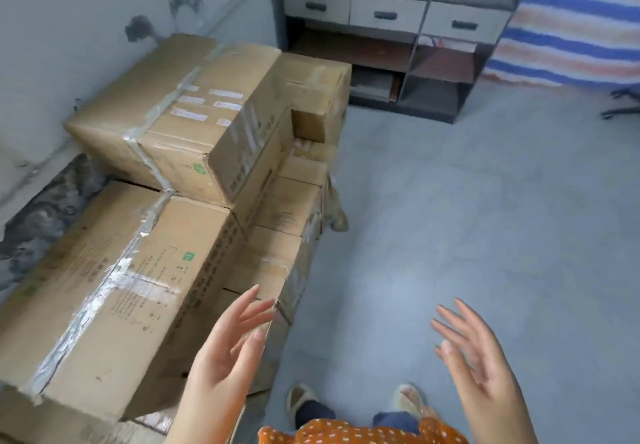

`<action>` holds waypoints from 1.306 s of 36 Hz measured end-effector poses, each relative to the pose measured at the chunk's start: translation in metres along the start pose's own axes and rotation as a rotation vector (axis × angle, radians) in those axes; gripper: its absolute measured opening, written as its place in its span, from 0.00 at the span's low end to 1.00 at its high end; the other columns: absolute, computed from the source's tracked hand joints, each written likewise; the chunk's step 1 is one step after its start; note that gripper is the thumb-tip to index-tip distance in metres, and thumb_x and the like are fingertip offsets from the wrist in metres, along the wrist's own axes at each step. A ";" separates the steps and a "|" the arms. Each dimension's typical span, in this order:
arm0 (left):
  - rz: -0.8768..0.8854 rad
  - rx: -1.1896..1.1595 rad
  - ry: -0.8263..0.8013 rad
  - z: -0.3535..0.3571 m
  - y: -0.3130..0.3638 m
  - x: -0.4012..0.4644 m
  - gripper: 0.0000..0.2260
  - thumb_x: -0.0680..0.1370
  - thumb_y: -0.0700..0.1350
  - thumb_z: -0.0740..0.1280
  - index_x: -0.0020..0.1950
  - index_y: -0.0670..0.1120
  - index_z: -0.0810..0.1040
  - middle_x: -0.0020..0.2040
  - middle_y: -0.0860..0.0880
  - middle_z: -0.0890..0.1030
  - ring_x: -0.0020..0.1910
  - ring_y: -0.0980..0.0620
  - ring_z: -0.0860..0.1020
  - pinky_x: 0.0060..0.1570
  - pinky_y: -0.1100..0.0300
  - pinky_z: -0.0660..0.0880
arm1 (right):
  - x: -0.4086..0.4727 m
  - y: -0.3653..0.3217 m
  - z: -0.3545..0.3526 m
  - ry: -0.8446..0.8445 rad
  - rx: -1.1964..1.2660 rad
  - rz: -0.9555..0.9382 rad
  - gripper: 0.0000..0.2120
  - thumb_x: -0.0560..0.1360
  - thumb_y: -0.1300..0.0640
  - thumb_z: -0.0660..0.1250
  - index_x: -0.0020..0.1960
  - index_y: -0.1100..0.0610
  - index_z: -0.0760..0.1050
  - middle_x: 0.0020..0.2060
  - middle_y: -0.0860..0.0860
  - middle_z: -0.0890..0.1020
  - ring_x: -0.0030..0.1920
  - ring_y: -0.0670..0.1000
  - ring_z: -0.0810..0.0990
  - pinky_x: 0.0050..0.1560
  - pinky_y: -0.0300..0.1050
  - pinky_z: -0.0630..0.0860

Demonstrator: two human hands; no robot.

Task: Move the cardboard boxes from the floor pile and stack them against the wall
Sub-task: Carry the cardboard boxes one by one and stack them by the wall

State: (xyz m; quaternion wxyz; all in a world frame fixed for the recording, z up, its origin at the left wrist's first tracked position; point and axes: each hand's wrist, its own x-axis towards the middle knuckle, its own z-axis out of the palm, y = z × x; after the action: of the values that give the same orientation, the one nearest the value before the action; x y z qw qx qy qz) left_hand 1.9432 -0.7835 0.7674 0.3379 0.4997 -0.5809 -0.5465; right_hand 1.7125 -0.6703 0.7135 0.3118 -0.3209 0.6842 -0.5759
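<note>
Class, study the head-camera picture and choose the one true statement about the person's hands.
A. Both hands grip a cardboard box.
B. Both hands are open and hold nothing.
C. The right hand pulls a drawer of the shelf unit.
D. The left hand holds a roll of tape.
B: the left hand and the right hand are raised with fingers spread, palms facing each other, empty, beside the stacked cardboard boxes.

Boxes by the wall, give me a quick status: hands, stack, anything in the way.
Left hand and right hand open, empty. Boxes stacked against the wall. Floor ahead bare; shelf unit beyond.
</note>
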 end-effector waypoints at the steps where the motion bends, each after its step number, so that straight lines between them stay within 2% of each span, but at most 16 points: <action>1: 0.011 -0.003 -0.023 0.007 0.002 -0.001 0.25 0.52 0.82 0.61 0.48 0.81 0.71 0.57 0.73 0.75 0.60 0.66 0.73 0.59 0.68 0.69 | -0.004 0.000 -0.008 0.036 0.011 -0.001 0.30 0.59 0.23 0.67 0.60 0.29 0.72 0.59 0.39 0.80 0.59 0.43 0.80 0.56 0.41 0.77; 6: 0.048 0.011 -0.140 0.052 -0.001 -0.004 0.30 0.54 0.81 0.63 0.54 0.78 0.72 0.60 0.67 0.76 0.61 0.62 0.75 0.60 0.60 0.72 | -0.022 0.000 -0.059 0.194 0.048 -0.001 0.29 0.59 0.23 0.67 0.59 0.28 0.72 0.59 0.39 0.80 0.59 0.43 0.80 0.55 0.40 0.78; 10: 0.052 0.020 -0.242 0.107 0.000 -0.013 0.30 0.58 0.78 0.64 0.58 0.74 0.72 0.61 0.63 0.78 0.63 0.58 0.75 0.61 0.56 0.71 | -0.043 0.002 -0.117 0.339 0.052 0.012 0.30 0.58 0.22 0.66 0.58 0.29 0.72 0.59 0.40 0.80 0.58 0.43 0.80 0.57 0.46 0.77; 11: 0.060 0.012 -0.262 0.125 0.001 -0.018 0.27 0.61 0.76 0.66 0.59 0.73 0.73 0.61 0.61 0.79 0.63 0.57 0.76 0.61 0.55 0.72 | -0.050 0.003 -0.134 0.375 0.053 0.021 0.30 0.58 0.22 0.66 0.58 0.29 0.73 0.59 0.40 0.80 0.58 0.43 0.80 0.57 0.48 0.76; 13: 0.097 -0.020 -0.270 0.163 0.005 -0.029 0.17 0.70 0.62 0.69 0.58 0.69 0.76 0.58 0.55 0.81 0.58 0.55 0.79 0.60 0.54 0.73 | -0.066 0.007 -0.170 0.437 0.042 0.036 0.30 0.58 0.22 0.66 0.58 0.29 0.72 0.59 0.40 0.80 0.59 0.44 0.80 0.58 0.50 0.75; 15: 0.113 -0.037 -0.287 0.201 0.006 -0.044 0.14 0.76 0.48 0.67 0.59 0.62 0.78 0.56 0.52 0.83 0.55 0.53 0.81 0.59 0.51 0.73 | -0.082 0.012 -0.208 0.489 0.026 0.058 0.30 0.59 0.22 0.65 0.59 0.29 0.72 0.60 0.40 0.79 0.59 0.44 0.79 0.58 0.51 0.75; 16: 0.112 -0.044 -0.316 0.220 0.008 -0.052 0.13 0.76 0.47 0.67 0.60 0.59 0.78 0.55 0.51 0.83 0.54 0.53 0.81 0.59 0.49 0.73 | -0.091 0.014 -0.227 0.515 0.020 0.070 0.31 0.58 0.21 0.65 0.59 0.29 0.72 0.60 0.40 0.79 0.59 0.43 0.79 0.58 0.51 0.75; 19: 0.118 -0.056 -0.411 0.276 0.015 -0.077 0.17 0.69 0.56 0.66 0.58 0.64 0.78 0.56 0.51 0.83 0.54 0.53 0.81 0.58 0.51 0.74 | -0.113 0.019 -0.278 0.596 0.017 0.099 0.30 0.57 0.20 0.64 0.57 0.27 0.72 0.60 0.39 0.79 0.58 0.43 0.79 0.58 0.51 0.74; 22: 0.110 -0.038 -0.536 0.325 0.018 -0.098 0.18 0.67 0.59 0.64 0.56 0.68 0.78 0.56 0.53 0.83 0.54 0.54 0.81 0.58 0.50 0.75 | -0.136 0.027 -0.323 0.673 0.024 0.120 0.30 0.56 0.20 0.64 0.56 0.26 0.72 0.59 0.38 0.79 0.58 0.43 0.80 0.58 0.51 0.75; 27: 0.131 0.007 -0.709 0.395 0.029 -0.122 0.21 0.68 0.55 0.66 0.62 0.56 0.76 0.55 0.53 0.83 0.54 0.54 0.81 0.61 0.44 0.72 | -0.172 0.039 -0.377 0.859 0.065 0.114 0.31 0.54 0.20 0.65 0.55 0.27 0.73 0.59 0.39 0.80 0.57 0.43 0.81 0.58 0.53 0.74; 31: 0.160 0.076 -0.831 0.451 0.040 -0.133 0.18 0.66 0.59 0.64 0.55 0.69 0.77 0.55 0.54 0.82 0.53 0.54 0.81 0.57 0.55 0.76 | -0.201 0.053 -0.407 1.028 0.102 0.132 0.32 0.53 0.20 0.67 0.56 0.28 0.74 0.58 0.40 0.81 0.55 0.45 0.81 0.57 0.53 0.75; 37: 0.191 0.146 -1.033 0.532 0.046 -0.154 0.17 0.73 0.45 0.63 0.51 0.69 0.78 0.54 0.57 0.83 0.52 0.57 0.82 0.55 0.58 0.76 | -0.233 0.069 -0.444 1.229 0.131 0.185 0.33 0.52 0.20 0.67 0.55 0.26 0.73 0.57 0.38 0.80 0.55 0.44 0.82 0.56 0.51 0.76; 40: 0.174 0.173 -1.110 0.576 0.046 -0.159 0.24 0.79 0.35 0.63 0.48 0.68 0.79 0.54 0.56 0.83 0.52 0.57 0.81 0.55 0.56 0.75 | -0.236 0.078 -0.466 1.320 0.116 0.204 0.32 0.52 0.20 0.66 0.54 0.26 0.73 0.57 0.37 0.80 0.54 0.44 0.82 0.56 0.51 0.76; 42: 0.173 0.179 -1.157 0.607 0.046 -0.160 0.23 0.78 0.35 0.64 0.48 0.66 0.80 0.53 0.56 0.83 0.52 0.57 0.81 0.55 0.56 0.76 | -0.233 0.085 -0.484 1.383 0.099 0.223 0.27 0.57 0.23 0.68 0.54 0.26 0.73 0.57 0.37 0.80 0.54 0.45 0.82 0.55 0.49 0.76; 44: 0.182 0.171 -1.194 0.642 0.047 -0.161 0.20 0.78 0.36 0.65 0.49 0.64 0.80 0.53 0.56 0.83 0.52 0.57 0.81 0.55 0.56 0.76 | -0.226 0.091 -0.507 1.440 0.097 0.237 0.15 0.67 0.35 0.69 0.53 0.26 0.74 0.56 0.36 0.81 0.55 0.47 0.82 0.55 0.49 0.76; 47: 0.201 0.152 -1.251 0.696 0.053 -0.159 0.18 0.77 0.37 0.66 0.50 0.63 0.80 0.54 0.55 0.83 0.52 0.56 0.81 0.55 0.57 0.76 | -0.208 0.098 -0.547 1.519 0.091 0.246 0.15 0.67 0.32 0.67 0.53 0.26 0.74 0.56 0.37 0.81 0.54 0.44 0.82 0.54 0.49 0.77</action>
State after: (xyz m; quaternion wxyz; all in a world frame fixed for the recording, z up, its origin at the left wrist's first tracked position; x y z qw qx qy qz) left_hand 1.3218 -0.4310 0.7222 -0.0517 0.0518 -0.7496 -0.6579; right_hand 1.3933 -0.1698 0.7059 -0.1686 0.2542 0.7168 -0.6270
